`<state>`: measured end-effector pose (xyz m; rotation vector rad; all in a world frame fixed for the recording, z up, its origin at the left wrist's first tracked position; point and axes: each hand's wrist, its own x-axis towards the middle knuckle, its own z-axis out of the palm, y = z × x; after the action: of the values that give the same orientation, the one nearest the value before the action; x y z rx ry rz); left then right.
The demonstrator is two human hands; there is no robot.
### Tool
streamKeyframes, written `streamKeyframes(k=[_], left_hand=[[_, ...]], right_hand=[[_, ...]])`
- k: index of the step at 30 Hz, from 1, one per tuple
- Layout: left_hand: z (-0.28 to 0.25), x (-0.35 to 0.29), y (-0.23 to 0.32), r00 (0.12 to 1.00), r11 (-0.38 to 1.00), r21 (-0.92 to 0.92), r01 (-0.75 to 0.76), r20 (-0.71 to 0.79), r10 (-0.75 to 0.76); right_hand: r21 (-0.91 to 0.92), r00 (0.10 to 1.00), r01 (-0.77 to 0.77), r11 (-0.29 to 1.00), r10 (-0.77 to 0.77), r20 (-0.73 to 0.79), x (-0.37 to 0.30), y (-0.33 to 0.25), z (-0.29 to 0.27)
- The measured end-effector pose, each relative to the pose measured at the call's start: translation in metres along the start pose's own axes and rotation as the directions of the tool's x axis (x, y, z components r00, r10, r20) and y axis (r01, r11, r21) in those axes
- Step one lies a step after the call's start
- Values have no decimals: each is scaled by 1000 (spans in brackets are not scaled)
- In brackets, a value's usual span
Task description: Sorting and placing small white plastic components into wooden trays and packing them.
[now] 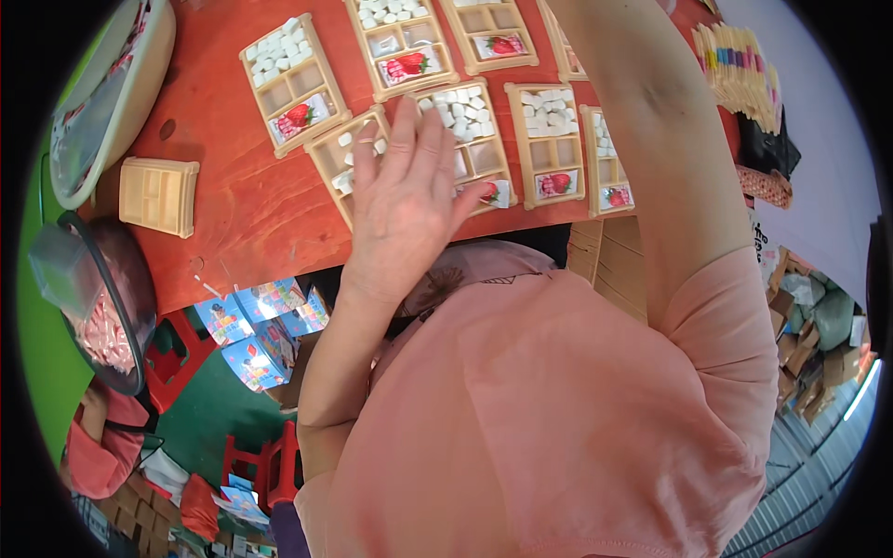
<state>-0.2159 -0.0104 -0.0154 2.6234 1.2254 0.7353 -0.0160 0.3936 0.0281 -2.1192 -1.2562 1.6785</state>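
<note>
Left hand (406, 191) released, fingers splayed over tray (325, 152) with white pieces (345, 139), near front edge of bench (251, 219). Right hand out of view, can't tell state.

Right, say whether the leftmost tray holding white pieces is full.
The tray is only partly filled: white pieces fill its far end, the strawberry packet its near; two middle compartments are bare.

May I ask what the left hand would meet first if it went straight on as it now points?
The left hand would probably meet the beige tray just ahead, near rim first, then the strawberry-printed packet in it, though the hand's height is hard to judge.
</note>
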Motion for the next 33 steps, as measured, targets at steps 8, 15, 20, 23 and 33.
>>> streamKeyframes(k=[8, 15, 20, 23, 33], left_hand=[[3, 20, 7, 998, 996, 70, -56, -4, 56], [-10, -9, -9, 987, 990, -9, 139, -84, -140], [-14, -60, -20, 918, 952, -14, 305, -264, -297], [-3, -75, -24, 861, 923, -136, 361, -333, -386], [-7, -72, -25, 838, 915, -180, 362, -367, -404]], right_hand=[[686, 743, 562, 461, -646, -175, 16, 94, -62], [943, 720, -277, 184, -610, 331, -142, 126, 6], [401, 898, 336, 852, -419, 138, -222, 155, 99], [344, 733, 558, 755, -643, 221, -223, 175, 149], [-321, 327, 915, 245, -917, 231, -223, 189, 215]])
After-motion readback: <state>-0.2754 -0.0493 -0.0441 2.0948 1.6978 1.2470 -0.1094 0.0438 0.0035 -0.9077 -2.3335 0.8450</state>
